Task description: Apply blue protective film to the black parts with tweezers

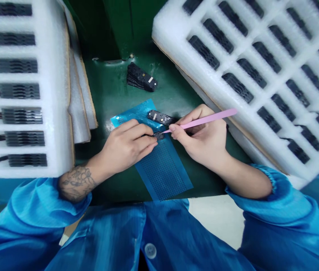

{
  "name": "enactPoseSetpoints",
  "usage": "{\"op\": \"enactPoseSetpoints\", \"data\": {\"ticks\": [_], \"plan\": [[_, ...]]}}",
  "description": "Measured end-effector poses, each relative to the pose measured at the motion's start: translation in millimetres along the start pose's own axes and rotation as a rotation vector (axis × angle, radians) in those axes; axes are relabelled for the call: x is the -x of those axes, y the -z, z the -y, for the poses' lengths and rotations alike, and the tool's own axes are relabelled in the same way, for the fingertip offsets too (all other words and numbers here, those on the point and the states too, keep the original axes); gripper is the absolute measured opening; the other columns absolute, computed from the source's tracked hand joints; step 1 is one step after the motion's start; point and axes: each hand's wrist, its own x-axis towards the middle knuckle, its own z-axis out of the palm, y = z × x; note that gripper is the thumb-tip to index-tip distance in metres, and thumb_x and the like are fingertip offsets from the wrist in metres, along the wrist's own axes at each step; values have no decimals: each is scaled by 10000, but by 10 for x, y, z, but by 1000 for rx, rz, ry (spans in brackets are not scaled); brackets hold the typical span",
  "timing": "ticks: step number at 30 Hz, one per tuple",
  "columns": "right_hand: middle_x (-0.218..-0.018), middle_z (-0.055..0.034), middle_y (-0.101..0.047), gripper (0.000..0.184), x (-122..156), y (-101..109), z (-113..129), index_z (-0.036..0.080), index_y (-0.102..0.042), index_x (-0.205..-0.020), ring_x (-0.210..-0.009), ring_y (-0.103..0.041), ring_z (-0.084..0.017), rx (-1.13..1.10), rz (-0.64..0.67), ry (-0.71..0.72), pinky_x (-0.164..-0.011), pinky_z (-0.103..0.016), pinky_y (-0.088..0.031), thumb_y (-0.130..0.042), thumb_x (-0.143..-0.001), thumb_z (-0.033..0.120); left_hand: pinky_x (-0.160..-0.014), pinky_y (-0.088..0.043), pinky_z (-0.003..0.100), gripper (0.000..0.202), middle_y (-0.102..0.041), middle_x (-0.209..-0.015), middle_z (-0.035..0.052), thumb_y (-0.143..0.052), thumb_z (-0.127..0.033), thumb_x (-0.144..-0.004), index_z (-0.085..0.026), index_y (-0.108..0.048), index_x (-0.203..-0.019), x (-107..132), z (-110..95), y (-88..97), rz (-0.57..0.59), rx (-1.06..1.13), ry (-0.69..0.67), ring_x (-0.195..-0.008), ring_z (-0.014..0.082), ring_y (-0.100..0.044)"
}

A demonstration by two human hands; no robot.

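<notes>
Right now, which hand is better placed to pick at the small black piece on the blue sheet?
Right, probably: the right hand holds a pink tool whose tip reaches the small black piece, while the left hand grips it.

A green-topped workbench (110, 88) carries everything here, its surface scuffed with pale marks. A blue perforated sheet (162, 175) lies flat and askew near the front edge. Farther back, a small stack of black electronic modules (141, 77) sits directly on the green, slightly fanned. A white foam tray (53, 94) on the left overlaps pale stacked sheets (77, 109), which look like more foam, though the angle makes that hard to tell. Another white foam tray (165, 34), backed with cardboard, lies tilted across the right side.
</notes>
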Motion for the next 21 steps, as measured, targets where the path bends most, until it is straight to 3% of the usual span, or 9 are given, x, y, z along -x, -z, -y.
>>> {"op": "enactPoseSetpoints", "data": {"ticks": [10, 21], "plan": [[-713, 12, -661, 251, 7, -14, -37, 249, -568, -810, -573, -631, -153, -87, -13, -12, -513, -322, -552, -815, -812, 293, -775, -555, 307, 80, -717, -1005, 37, -662, -222, -937, -195, -696, -1004, 13, 17, -2, 22, -17, 3, -870, 155, -653], [-700, 25, -641, 268, 6, -12, -24, 230, -574, -802, -560, -628, -143, -72, 2, -12, -486, -291, -508, -839, -780, 271, -754, -550, 299, 83, -716, -990, 37, -675, -217, -929, -183, -691, -1003, 9, 9, -2, 10, -19, -9, -849, 153, -639]]}}
